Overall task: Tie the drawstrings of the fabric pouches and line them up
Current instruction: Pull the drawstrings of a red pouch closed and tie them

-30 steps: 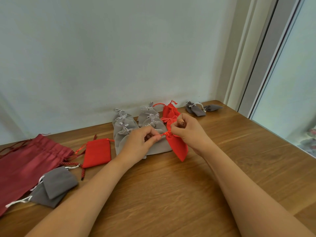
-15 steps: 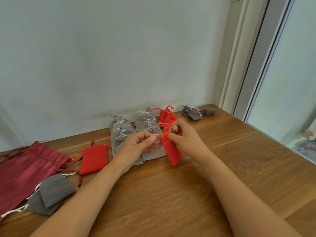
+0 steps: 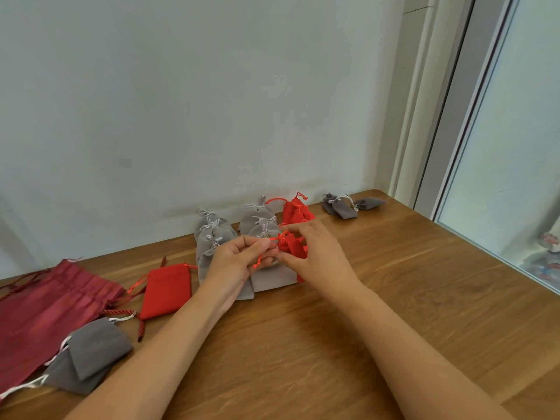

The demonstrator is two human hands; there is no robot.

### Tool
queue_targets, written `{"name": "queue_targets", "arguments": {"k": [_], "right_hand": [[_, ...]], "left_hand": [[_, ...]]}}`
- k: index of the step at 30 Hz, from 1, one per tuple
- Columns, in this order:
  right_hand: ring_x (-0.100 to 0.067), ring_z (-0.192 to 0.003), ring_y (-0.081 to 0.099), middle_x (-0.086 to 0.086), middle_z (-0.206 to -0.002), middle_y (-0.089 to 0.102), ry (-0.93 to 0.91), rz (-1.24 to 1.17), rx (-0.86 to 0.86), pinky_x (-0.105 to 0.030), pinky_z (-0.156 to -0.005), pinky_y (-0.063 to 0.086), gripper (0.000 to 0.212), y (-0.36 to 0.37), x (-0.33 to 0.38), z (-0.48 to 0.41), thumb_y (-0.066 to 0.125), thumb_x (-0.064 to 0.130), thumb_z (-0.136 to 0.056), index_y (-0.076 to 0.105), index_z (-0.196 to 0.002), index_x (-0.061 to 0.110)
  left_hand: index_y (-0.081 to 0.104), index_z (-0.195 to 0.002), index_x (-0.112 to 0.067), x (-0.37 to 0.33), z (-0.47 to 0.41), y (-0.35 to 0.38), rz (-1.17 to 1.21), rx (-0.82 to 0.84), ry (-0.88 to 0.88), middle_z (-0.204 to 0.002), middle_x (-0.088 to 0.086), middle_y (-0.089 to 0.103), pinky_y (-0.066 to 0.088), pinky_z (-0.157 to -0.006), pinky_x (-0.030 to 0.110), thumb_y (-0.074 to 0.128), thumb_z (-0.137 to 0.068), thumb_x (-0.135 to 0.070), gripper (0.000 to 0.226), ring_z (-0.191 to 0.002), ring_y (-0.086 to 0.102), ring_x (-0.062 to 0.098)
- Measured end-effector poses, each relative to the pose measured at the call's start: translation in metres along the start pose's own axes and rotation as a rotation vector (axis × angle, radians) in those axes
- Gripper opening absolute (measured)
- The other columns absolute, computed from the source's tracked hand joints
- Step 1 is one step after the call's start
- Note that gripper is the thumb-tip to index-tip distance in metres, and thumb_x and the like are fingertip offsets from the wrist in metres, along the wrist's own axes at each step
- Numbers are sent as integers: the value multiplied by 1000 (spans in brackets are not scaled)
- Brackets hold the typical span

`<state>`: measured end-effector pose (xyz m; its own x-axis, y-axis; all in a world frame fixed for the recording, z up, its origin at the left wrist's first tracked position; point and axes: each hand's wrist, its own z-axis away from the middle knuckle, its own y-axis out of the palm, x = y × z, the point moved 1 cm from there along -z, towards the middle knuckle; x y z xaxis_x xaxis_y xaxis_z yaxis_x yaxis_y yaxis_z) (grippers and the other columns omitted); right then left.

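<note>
1. The left hand (image 3: 235,265) pinches the red cord (image 3: 280,237) between thumb and forefinger, with the other fingers curled below. A loose end of the cord hangs under the thumb. I think this hand holds the cord taut so that the knot can close.
2. The right hand (image 3: 318,259) grips the red pouch (image 3: 292,248) at its gathered neck, fingers over and thumb below. This gives the pull something firm to work against. The palm hides most of the pouch.
3. The red pouch is in front of the red pair (image 3: 295,212) by the wall (image 3: 212,116) and just beside the grey rows (image 3: 212,241). I cannot tell if it touches the table (image 3: 303,344).
4. The grey rows lie overlapped, with their necks toward the wall and small bows showing. They seem to be finished. Tying the pouch right here probably lets it drop into its line without being carried.
5. On the left lie a flat pouch (image 3: 166,291) with slack cords, a maroon bag (image 3: 45,304) and dark pouches (image 3: 88,356). They are well apart from the rows, so they are likely waiting.
6. The knot is being formed. I cannot tell if it is already tight.
</note>
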<state>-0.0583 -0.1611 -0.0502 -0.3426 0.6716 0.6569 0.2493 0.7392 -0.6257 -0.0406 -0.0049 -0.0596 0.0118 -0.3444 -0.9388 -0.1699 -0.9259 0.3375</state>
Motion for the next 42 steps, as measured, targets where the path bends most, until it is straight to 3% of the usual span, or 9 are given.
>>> {"name": "queue_targets", "arguments": {"k": [5, 9, 13, 18, 26, 30, 35, 38, 42], "right_hand": [[-4, -94, 58, 13, -97, 62, 141, -194, 37, -7, -80, 41, 31, -12, -5, -5, 66, 12, -88, 64, -117, 21], [-23, -111, 60, -7, -119, 66, 330, -391, 126, -39, -102, 46, 31, -26, -29, -15, 55, 1, -93, 66, -118, 15], [-21, -86, 66, -8, -91, 70, 441, -508, 2, -31, -80, 54, 18, -36, -44, -13, 65, 1, -88, 66, -88, 18], [-18, -91, 66, -5, -93, 72, 402, -409, -45, -39, -87, 52, 14, -21, -54, -13, 69, 9, -86, 68, -89, 23], [-3, -79, 55, 0, -103, 59, 402, -334, -225, -16, -66, 41, 13, -34, -66, -43, 58, 8, -89, 64, -96, 17], [-22, -109, 56, -9, -122, 57, 374, 84, -253, -28, -89, 43, 29, -69, -104, -70, 59, 6, -87, 64, -115, 8], [-38, -140, 25, -15, -152, 32, 386, 451, 47, -48, -116, 24, 68, -90, -158, -106, 52, -2, -84, 34, -147, 14], [-38, -135, 33, -15, -148, 40, 413, 468, 145, -46, -110, 32, 61, -84, -170, -111, 47, 1, -89, 35, -146, 18], [-34, -97, 59, -19, -108, 65, 377, 504, -30, -38, -79, 47, 20, -82, -165, -105, 55, 14, -95, 63, -110, 4]], "left_hand": [[68, -97, -2, 5, -1, -7, -232, 20, 44, -89, 9, 75, 56, -71, 22, 66, -80, -22, 26, -83, 71, 17], [68, -99, -9, 14, 0, -6, -542, 78, 132, -84, 7, 72, 52, -65, 19, 67, -86, -8, 13, -73, 67, 12], [68, -97, -15, 18, 0, -6, -655, 132, 147, -85, -7, 70, 54, -74, 22, 71, -83, -6, 17, -77, 65, 10], [68, -97, -19, 18, -1, -8, -677, 122, 142, -87, 1, 70, 53, -78, 25, 72, -83, -9, 18, -79, 65, 10], [62, -97, -8, 17, -6, -10, -580, 35, 87, -76, 2, 63, 48, -57, 17, 69, -85, -8, 13, -61, 59, 7], [59, -82, -7, 14, -7, -13, -518, 0, 55, -59, -1, 57, 43, -48, 18, 63, -90, -17, 13, -50, 51, 7], [61, -84, -7, 18, -8, -9, -582, 15, 52, -59, -2, 59, 43, -49, 18, 65, -90, -18, 13, -51, 52, 8], [61, -86, -9, 18, -9, -9, -581, 22, 50, -61, -2, 60, 44, -50, 18, 64, -90, -17, 10, -52, 53, 8], [62, -89, -7, 17, -8, -8, -575, 22, 53, -62, 1, 60, 44, -49, 17, 63, -90, -13, 6, -51, 53, 8]]}}
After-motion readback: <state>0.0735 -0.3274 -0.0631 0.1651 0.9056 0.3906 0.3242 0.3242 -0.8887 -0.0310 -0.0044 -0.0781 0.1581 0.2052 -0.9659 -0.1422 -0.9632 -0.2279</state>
